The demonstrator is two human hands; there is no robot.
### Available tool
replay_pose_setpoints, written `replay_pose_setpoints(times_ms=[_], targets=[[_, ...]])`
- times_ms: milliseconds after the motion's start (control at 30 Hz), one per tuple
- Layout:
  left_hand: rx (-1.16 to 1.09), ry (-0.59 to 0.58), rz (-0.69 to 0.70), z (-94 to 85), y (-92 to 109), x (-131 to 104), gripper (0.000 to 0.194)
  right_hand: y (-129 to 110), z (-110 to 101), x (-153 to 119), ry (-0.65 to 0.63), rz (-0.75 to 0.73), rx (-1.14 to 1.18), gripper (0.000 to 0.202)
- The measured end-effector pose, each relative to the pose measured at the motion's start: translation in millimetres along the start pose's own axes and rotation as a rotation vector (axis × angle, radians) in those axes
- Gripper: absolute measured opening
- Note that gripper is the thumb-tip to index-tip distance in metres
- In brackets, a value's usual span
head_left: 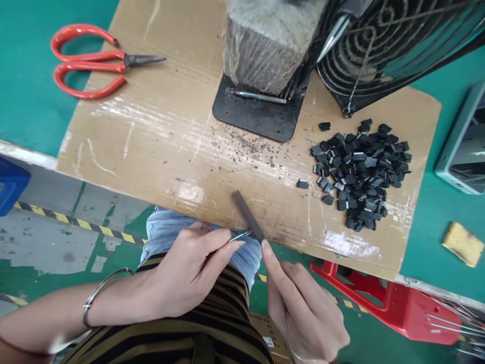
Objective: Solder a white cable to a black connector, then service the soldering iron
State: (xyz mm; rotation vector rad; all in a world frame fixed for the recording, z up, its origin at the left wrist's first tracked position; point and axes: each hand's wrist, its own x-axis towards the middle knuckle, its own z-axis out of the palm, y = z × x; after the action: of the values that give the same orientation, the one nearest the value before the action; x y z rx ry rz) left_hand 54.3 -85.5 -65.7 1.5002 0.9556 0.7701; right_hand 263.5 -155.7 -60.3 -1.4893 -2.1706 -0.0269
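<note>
My left hand (197, 268) is closed in a pinch around a thin shiny metal rod (241, 236), its end sticking out past the thumb. In my right hand (299, 298) is a flat dark file (248, 215), the index finger stretched along it. The file lies across the rod's end at the table's front edge, and the two seem to touch. Its far end reaches over the cardboard sheet (159, 146). The part of the file inside the right hand is hidden.
Red-handled scissors (91, 61) lie at left. A wrapped block (265, 50) sits on a black base (257, 119) holding another metal rod (259, 97). A pointed metal tip (333, 38) hangs before a black fan (379, 50). Small black connectors (359, 167) are heaped at right, near a yellow sponge (463, 243).
</note>
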Motion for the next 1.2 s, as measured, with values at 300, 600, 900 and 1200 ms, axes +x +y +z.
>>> replay_pose_setpoints(times_ms=[300, 600, 900, 1200], targets=[[-0.148, -0.033, -0.087, -1.1, 0.9, 1.9, 0.035, 0.0, 0.5, 4.3, 0.025, -0.011, -0.024, 0.065], [0.134, 0.019, 0.096, 0.4, -3.6, -0.1, 0.027, 0.6, -4.6, 0.5, -0.010, -0.012, -0.005, 0.068], [0.009, -0.004, 0.031, -2.5, 0.7, 1.3, 0.030, 1.6, 0.4, -0.8, 0.021, 0.002, -0.030, 0.064], [-0.062, -0.025, -0.036, -3.3, -0.5, 0.8, 0.034, -0.3, -2.1, -0.6, -0.030, 0.004, 0.016, 0.069]])
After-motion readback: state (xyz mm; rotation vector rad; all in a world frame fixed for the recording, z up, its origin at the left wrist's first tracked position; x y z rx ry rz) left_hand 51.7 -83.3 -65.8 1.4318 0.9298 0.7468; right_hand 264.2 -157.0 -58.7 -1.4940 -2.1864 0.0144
